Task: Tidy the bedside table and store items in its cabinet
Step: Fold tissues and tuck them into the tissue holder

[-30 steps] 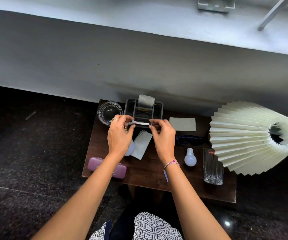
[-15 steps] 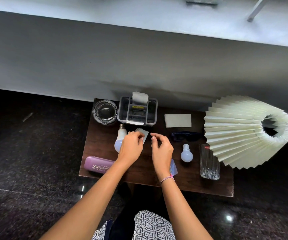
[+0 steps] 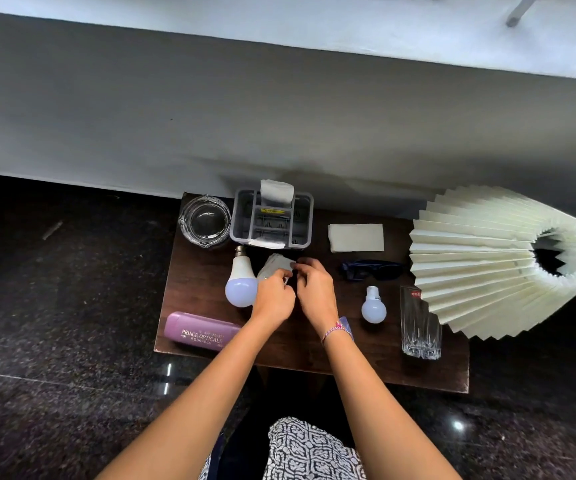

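- The left hand [image 3: 272,299] is curling its fingers on the near edge of the folded paper [image 3: 277,266], and the right hand [image 3: 316,292] is pinching its right corner.
- The folded paper is lying mid-table on the bedside table [image 3: 366,358], just right of the large bulb [image 3: 241,282] and near the grey organiser [image 3: 272,221].
- The purple glasses case [image 3: 199,332] is lying at the near left; the sunglasses [image 3: 371,270] are sitting to the right.

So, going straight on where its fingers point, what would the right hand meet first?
The right hand would meet the folded tissue first, seemingly already touching; then the grey organiser.
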A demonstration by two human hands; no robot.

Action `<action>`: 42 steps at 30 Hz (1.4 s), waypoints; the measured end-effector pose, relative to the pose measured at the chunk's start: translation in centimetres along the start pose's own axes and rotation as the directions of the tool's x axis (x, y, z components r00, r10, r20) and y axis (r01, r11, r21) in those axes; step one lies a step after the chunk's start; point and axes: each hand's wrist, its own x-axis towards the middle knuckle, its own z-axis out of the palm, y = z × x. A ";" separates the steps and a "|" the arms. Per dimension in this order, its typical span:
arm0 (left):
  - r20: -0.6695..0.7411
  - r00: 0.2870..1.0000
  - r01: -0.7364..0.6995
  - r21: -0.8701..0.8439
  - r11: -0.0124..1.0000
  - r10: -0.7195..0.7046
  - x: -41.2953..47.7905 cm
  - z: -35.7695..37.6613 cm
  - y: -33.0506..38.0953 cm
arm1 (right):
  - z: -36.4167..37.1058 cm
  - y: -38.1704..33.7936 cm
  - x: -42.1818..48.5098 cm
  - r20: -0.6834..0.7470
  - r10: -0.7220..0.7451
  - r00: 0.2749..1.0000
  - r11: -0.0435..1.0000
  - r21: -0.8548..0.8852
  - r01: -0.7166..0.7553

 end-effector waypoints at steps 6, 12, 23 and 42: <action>0.018 1.000 0.018 0.000 1.000 -0.018 -0.3 0.3 -0.3 | 0.7 0.3 0.7 0.087 -0.008 0.996 0.999 -0.046 0.012; 0.032 0.999 0.024 -0.006 1.000 -0.024 -0.4 0.2 -0.4 | 1.3 0.6 0.8 0.061 0.022 0.998 0.999 0.037 -0.024; 0.080 0.997 0.018 -0.055 0.998 -0.014 -0.8 0.6 -0.9 | 1.0 1.0 0.5 -0.038 0.081 0.996 0.997 -0.011 -0.081; -0.087 0.982 -0.156 0.105 0.982 0.165 -0.5 -1.2 -1.0 | -3.1 0.5 -1.9 -0.033 -0.116 0.993 0.989 0.093 0.119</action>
